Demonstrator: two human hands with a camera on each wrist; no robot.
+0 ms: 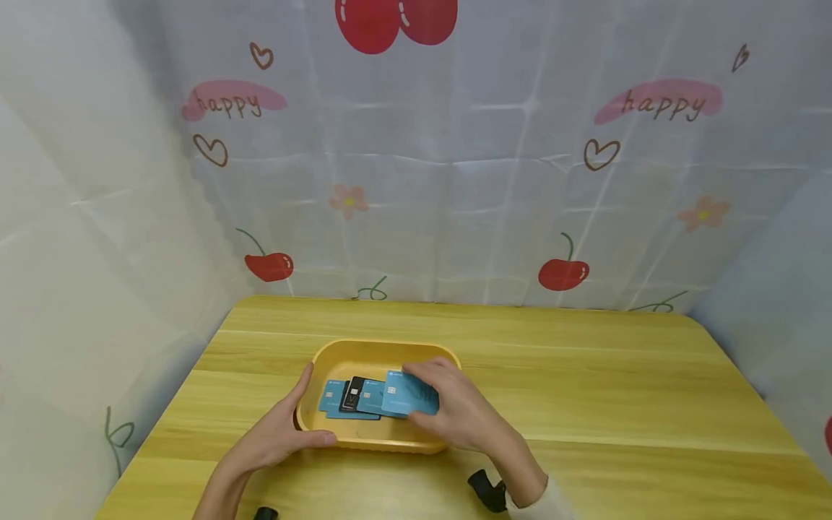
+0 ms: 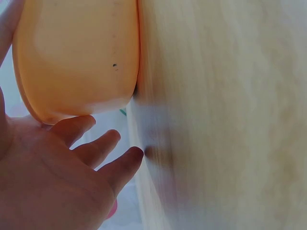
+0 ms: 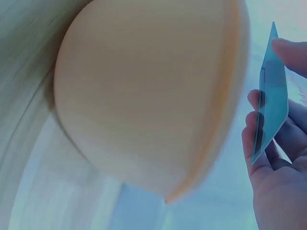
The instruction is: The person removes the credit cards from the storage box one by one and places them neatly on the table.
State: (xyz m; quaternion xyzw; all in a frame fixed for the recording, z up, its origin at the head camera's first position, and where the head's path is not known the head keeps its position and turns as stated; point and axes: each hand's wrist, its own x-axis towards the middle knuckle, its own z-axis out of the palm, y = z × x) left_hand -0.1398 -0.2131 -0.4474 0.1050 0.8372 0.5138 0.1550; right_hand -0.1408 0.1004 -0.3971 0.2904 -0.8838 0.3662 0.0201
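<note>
Left hand (image 1: 276, 433): fingers relaxed and spread, cupping the near-left corner of the yellow tray (image 1: 390, 351).
Right hand (image 1: 455, 412): pinches a blue card (image 1: 409, 394) just above the tray.
Tray: near-left middle of the bench (image 1: 585, 375), holding more cards (image 1: 351, 397).

Left hand (image 2: 53, 177), fingers spread, touches the yellow tray (image 2: 76, 52) on the wooden table (image 2: 225, 115).

Both arms reach forward. The left hand (image 1: 281, 432) is spread, thumb stretched out sideways. The right hand (image 1: 455, 413) has its fingers (image 3: 291, 51) bent in a pinching grip.
</note>
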